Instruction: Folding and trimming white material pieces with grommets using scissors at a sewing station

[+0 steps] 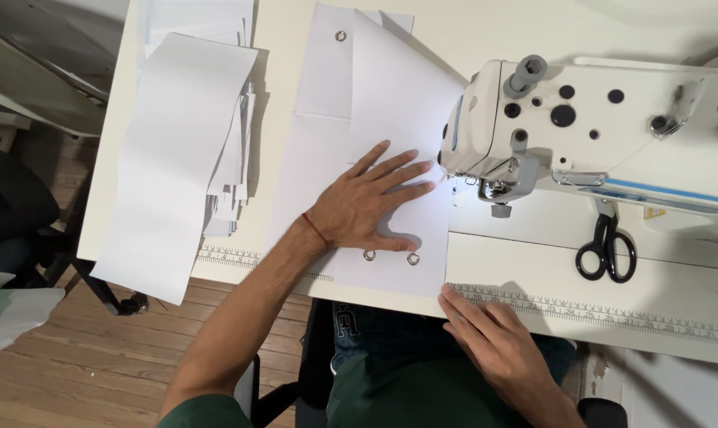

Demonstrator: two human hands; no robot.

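head | left hand [367, 202] splayed flat on white eyeleted fabric panel [391, 119], just left of sewing machine head [494, 135] | right hand [494, 341] open, fingertips at panel's near corner, holding nothing | best: keep panel flat, edge square to needle

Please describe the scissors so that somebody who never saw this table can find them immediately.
Start from the large white sewing machine on the right part of the white table. Directly in front of its body, nearer the person, the black-handled metal scissors lie flat on the tabletop, their two handle loops toward the printed ruler strip along the edge. They are the only dark tool there; everything else nearby is white.
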